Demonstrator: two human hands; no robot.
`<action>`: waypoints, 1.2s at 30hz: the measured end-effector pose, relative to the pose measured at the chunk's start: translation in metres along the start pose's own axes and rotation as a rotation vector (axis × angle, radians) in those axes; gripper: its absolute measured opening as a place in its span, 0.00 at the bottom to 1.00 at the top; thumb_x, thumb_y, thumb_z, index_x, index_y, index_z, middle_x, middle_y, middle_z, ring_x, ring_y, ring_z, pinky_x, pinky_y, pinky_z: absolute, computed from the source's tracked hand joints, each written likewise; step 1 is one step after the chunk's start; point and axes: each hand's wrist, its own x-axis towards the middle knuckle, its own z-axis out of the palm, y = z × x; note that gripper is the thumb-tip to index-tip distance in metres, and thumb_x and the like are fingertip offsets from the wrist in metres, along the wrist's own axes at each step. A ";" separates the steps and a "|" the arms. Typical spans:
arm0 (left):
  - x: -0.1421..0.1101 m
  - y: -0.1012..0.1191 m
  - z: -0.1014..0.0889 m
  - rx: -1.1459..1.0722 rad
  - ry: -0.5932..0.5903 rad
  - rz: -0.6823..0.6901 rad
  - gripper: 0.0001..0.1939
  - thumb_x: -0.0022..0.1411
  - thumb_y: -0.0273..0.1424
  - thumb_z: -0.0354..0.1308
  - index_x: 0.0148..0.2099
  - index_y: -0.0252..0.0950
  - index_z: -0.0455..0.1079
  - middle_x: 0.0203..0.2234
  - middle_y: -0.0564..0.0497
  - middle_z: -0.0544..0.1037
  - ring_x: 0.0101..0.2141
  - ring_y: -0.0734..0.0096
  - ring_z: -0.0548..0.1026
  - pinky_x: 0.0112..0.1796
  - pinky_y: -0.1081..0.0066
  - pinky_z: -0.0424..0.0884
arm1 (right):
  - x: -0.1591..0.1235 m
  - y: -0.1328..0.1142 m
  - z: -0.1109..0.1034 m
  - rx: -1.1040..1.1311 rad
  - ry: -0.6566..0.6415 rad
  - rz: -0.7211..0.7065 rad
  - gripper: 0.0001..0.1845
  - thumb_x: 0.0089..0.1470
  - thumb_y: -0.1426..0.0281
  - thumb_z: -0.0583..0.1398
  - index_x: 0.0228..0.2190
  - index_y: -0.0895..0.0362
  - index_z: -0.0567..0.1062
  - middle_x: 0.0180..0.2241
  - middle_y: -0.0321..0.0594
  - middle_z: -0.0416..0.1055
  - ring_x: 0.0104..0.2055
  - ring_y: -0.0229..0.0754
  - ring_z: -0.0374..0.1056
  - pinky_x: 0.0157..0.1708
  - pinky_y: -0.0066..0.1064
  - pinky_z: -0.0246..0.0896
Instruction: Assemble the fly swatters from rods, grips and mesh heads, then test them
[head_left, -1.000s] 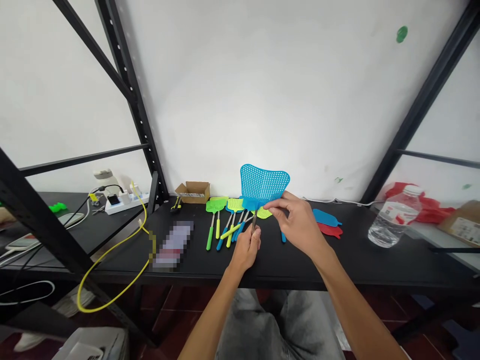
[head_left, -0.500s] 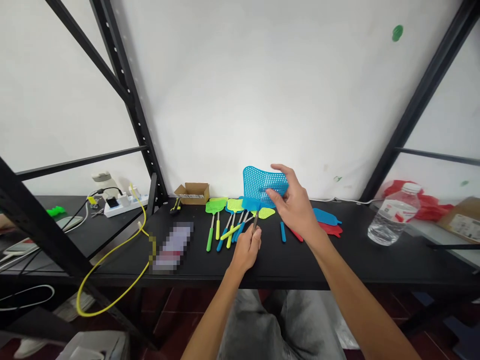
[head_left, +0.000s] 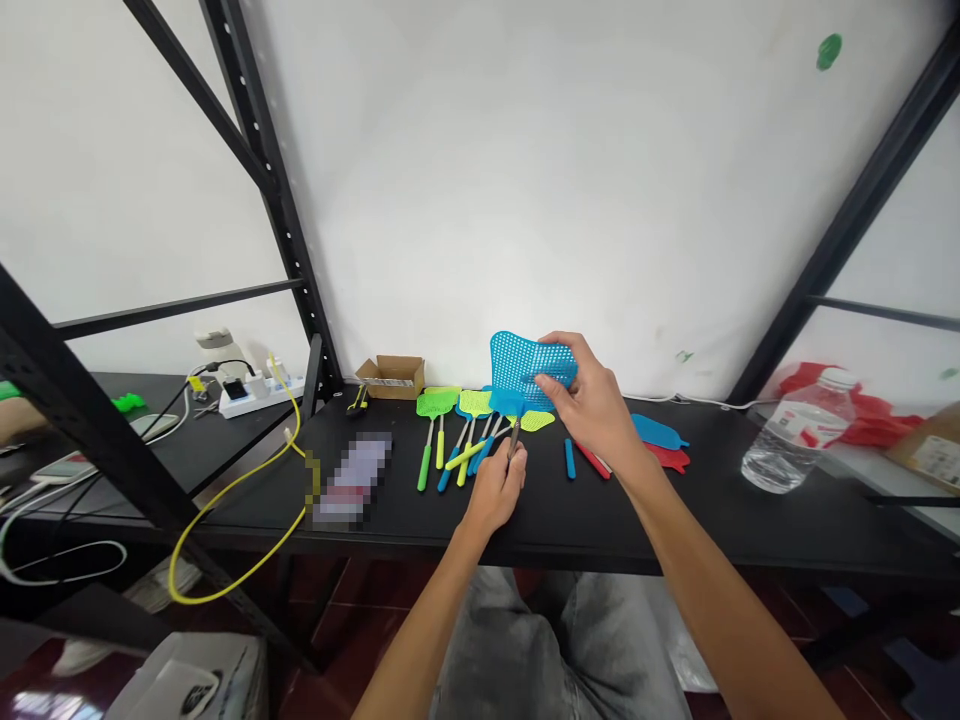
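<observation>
"Where was the blue swatter (head_left: 523, 366)?"

"Between twelve and one o'clock from the left hand (head_left: 496, 487), and between nine and ten from the right hand (head_left: 598, 405)."

"And the fingers?"

"The left ones were curled round its thin metal rod (head_left: 514, 436). The right thumb and fingers had the mesh by its side, so both hands were on it."

"How did it point?"

"The rod ran roughly from six to twelve, tipped a touch toward one, with the broad mesh on top."

"Anything near?"

"Green and yellow swatters at about ten from the left hand, a blue handle (head_left: 570, 459) near three."

"What was hard to see?"

"The rod's lower end, inside the left fist. The right hand covered the mesh's far edge and part of a red handle (head_left: 592, 459)."
</observation>
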 end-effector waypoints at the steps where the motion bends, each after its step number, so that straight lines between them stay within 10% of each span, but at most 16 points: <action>1: 0.000 0.000 0.000 0.003 0.003 -0.001 0.14 0.71 0.40 0.40 0.41 0.39 0.62 0.19 0.59 0.66 0.22 0.72 0.68 0.29 0.71 0.61 | 0.000 -0.001 0.000 -0.002 -0.006 -0.002 0.18 0.61 0.67 0.54 0.52 0.50 0.65 0.16 0.25 0.46 0.14 0.33 0.48 0.20 0.31 0.49; 10: 0.000 -0.003 -0.003 0.112 0.007 -0.002 0.10 0.67 0.36 0.47 0.49 0.39 0.60 0.25 0.57 0.68 0.22 0.73 0.67 0.27 0.72 0.59 | -0.009 0.029 0.009 0.023 0.137 0.059 0.23 0.60 0.64 0.55 0.56 0.53 0.63 0.17 0.25 0.51 0.15 0.34 0.51 0.19 0.29 0.53; 17: 0.002 -0.009 0.002 0.355 0.165 0.065 0.17 0.67 0.25 0.42 0.57 0.39 0.56 0.46 0.43 0.71 0.44 0.61 0.73 0.41 0.65 0.68 | -0.057 0.113 0.055 0.299 0.054 0.376 0.53 0.55 0.60 0.57 0.66 0.56 0.28 0.42 0.47 0.75 0.28 0.42 0.73 0.28 0.34 0.69; 26: 0.003 -0.022 0.009 1.045 0.271 -0.043 0.27 0.58 0.15 0.45 0.58 0.33 0.66 0.53 0.37 0.69 0.52 0.47 0.67 0.49 0.51 0.64 | -0.095 0.145 0.037 -0.005 0.075 0.341 0.22 0.58 0.64 0.54 0.53 0.56 0.68 0.42 0.46 0.77 0.38 0.45 0.74 0.40 0.36 0.67; 36: 0.004 -0.014 0.009 1.018 0.232 0.147 0.18 0.63 0.21 0.47 0.47 0.38 0.75 0.48 0.42 0.75 0.49 0.49 0.69 0.49 0.51 0.61 | -0.106 0.191 -0.021 -0.442 0.034 0.446 0.16 0.58 0.62 0.53 0.38 0.56 0.78 0.39 0.44 0.78 0.39 0.47 0.72 0.38 0.35 0.62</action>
